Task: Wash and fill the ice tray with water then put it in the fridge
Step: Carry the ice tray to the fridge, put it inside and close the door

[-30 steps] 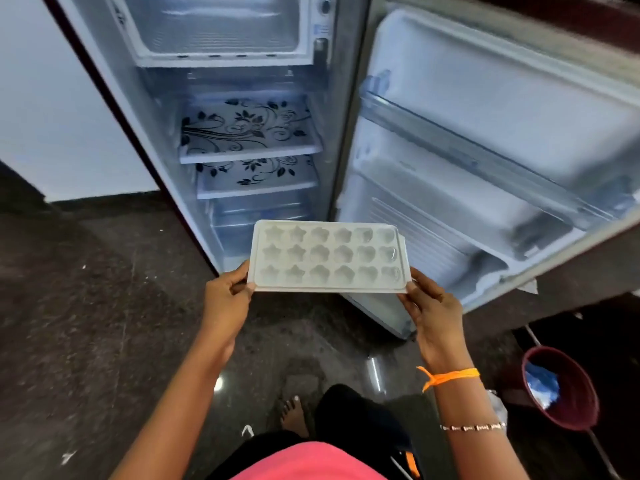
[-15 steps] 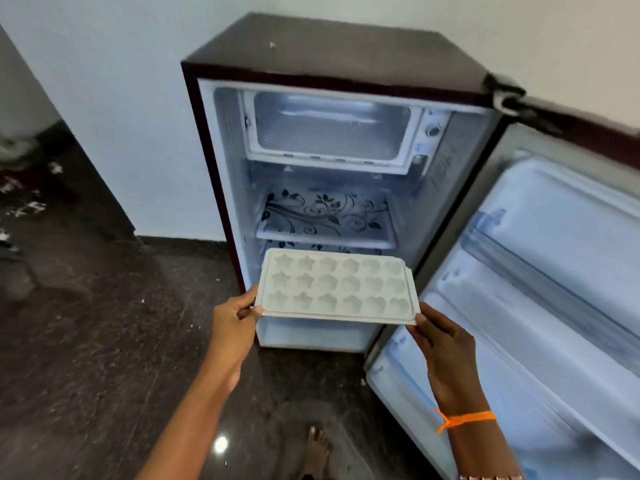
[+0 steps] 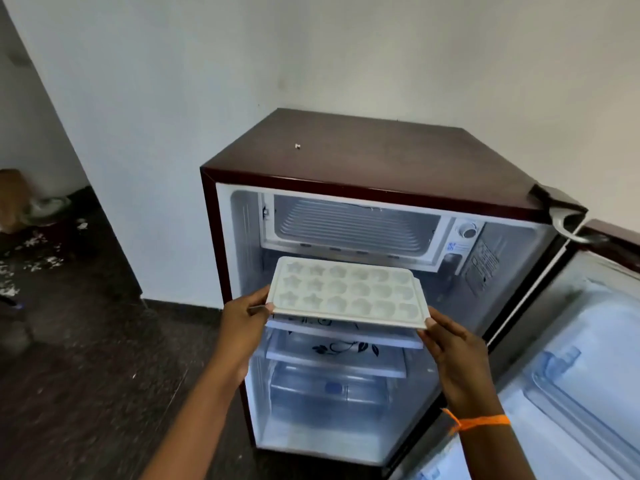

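Note:
I hold a white ice tray (image 3: 346,292) with star and heart shaped cells level in front of the open fridge (image 3: 346,150). My left hand (image 3: 242,317) grips its left edge. My right hand (image 3: 453,348), an orange thread on its wrist, grips the near right corner. The tray hovers just below the open freezer box (image 3: 353,223) and above the flower-patterned shelf (image 3: 343,348). Whether the cells hold water I cannot tell.
The fridge door (image 3: 581,358) stands open to the right with its clear racks. A crisper drawer (image 3: 329,389) sits at the fridge's bottom. A dark stone floor (image 3: 86,375) spreads left, with white scraps and a brown object (image 3: 14,199) by the far wall.
The view has risen from the lower shelves to the whole fridge. Both hands have carried the tray up and forward, from the fridge's foot to just under the freezer box.

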`<state>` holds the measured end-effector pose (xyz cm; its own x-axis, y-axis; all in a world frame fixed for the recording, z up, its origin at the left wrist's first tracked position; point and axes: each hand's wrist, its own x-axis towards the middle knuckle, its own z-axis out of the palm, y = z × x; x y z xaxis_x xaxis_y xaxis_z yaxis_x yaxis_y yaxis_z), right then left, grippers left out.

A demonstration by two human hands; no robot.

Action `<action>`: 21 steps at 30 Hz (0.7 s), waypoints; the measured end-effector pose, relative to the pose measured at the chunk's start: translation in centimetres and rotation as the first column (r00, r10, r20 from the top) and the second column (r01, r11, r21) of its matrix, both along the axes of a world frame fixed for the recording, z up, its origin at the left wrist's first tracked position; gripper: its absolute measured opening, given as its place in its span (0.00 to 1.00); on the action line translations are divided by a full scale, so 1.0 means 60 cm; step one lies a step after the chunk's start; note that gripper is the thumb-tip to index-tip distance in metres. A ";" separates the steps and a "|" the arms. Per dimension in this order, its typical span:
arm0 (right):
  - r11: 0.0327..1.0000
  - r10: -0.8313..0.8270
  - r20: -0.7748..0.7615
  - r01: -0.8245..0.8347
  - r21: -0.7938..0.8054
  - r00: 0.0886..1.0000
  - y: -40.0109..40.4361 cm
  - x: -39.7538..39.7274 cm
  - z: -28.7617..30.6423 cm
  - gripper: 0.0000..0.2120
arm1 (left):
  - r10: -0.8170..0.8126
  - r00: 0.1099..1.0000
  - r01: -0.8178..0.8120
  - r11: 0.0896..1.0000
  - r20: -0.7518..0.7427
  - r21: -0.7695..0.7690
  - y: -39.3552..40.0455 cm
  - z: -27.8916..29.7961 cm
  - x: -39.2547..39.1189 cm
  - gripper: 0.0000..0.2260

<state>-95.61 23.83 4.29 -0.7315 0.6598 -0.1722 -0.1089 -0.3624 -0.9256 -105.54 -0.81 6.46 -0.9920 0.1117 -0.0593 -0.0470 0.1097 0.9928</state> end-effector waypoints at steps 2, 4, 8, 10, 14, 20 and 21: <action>1.000 0.007 -0.020 -0.007 -0.001 1.000 0.016 -0.034 0.013 0.12 | -0.044 0.999 0.044 0.999 -0.012 -0.012 0.012 0.004 -0.037 0.17; 1.000 0.001 -0.031 -0.001 -0.009 1.000 0.032 -0.065 0.016 0.13 | -0.103 0.994 0.102 0.994 -0.020 -0.048 0.024 0.003 -0.075 0.17; 0.998 -0.023 -0.058 0.019 -0.063 0.998 0.060 -0.123 0.013 0.17 | -0.140 0.989 0.135 0.986 -0.056 -0.096 0.052 0.005 -0.145 0.17; 0.998 -0.021 -0.073 0.016 -0.065 0.997 0.071 -0.151 0.013 0.17 | -0.150 0.985 0.141 0.984 -0.080 -0.109 0.068 0.005 -0.174 0.17; 0.998 -0.050 -0.075 0.048 -0.027 0.996 0.091 -0.197 0.006 0.15 | -0.169 0.979 0.146 0.972 -0.114 -0.183 0.099 -0.011 -0.237 0.14; 0.991 -0.130 -0.053 0.131 0.020 0.990 0.117 -0.260 -0.003 0.14 | -0.154 0.980 0.113 0.951 -0.123 -0.287 0.139 -0.016 -0.308 0.09; 0.991 -0.131 -0.060 0.133 0.027 0.990 0.122 -0.273 -0.006 0.14 | -0.147 0.981 0.103 0.946 -0.123 -0.308 0.146 -0.019 -0.319 0.10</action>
<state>-111.98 31.16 3.94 -0.6459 0.7553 -0.1107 -0.2072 -0.3130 -0.9269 -124.68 7.93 5.31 -0.9716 0.2345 0.0315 0.1256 0.3984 0.9086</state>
